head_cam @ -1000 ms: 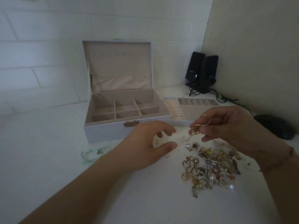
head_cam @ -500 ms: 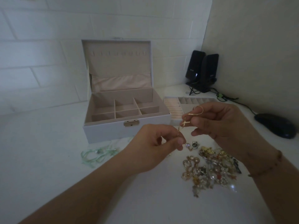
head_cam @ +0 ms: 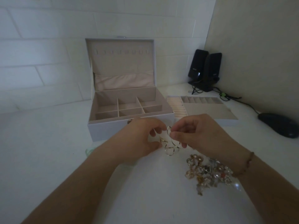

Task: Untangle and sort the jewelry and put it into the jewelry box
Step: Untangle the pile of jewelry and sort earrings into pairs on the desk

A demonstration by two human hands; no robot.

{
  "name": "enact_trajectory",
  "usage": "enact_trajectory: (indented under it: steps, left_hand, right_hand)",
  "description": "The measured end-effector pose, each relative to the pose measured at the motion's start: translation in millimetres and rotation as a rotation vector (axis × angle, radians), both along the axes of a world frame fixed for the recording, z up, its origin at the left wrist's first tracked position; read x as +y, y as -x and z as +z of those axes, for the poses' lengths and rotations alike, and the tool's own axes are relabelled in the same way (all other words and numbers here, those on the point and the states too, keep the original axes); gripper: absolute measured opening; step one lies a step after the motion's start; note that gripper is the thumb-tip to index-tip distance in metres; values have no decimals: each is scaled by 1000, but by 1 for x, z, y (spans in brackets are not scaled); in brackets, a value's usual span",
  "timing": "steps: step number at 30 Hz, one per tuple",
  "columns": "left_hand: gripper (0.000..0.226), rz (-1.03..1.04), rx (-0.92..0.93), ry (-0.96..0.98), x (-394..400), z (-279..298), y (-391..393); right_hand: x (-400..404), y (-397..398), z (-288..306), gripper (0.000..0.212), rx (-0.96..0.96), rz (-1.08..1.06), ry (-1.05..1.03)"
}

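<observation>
A thin gold wavy piece of jewelry (head_cam: 169,146) hangs between both hands above the white table. My left hand (head_cam: 139,139) pinches its left side and my right hand (head_cam: 197,131) pinches its top. A tangled pile of gold, pearl and coloured jewelry (head_cam: 208,172) lies on the table under my right wrist. The white jewelry box (head_cam: 103,130) stands open just behind the hands, its beige compartments bare. Its removable tray (head_cam: 208,109) with ring rolls and small slots sits to the box's right.
A green cord (head_cam: 88,151) peeks out left of my left forearm. Two black speakers (head_cam: 204,70) stand in the back corner with cables running right. A black mouse (head_cam: 279,126) lies at the right edge. White brick wall behind.
Both hands came closer together in front of the box. The gold piece, first held mostly by the right hand, is now stretched between both hands and hangs lower in loops.
</observation>
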State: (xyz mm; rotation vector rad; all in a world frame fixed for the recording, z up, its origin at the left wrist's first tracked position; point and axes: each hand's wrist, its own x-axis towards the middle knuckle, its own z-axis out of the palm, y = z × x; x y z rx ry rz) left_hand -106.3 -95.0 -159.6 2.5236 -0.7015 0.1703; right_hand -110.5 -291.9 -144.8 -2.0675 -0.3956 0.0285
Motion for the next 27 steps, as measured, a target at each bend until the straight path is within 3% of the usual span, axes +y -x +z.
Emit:
enact_trajectory:
  steps: [8,21,27]
  left_hand:
    - [65,8,74,10,-4,-7,-3]
    - [53,22,28,45,-3,-6,-4]
    - [54,32,14,5,-3,-11,-7]
  right_hand:
    - [10,-8,-13,10,-122,42,273]
    - [4,-9,-15,24,-166,35,337]
    - [6,-6,-16,31,-212,127,383]
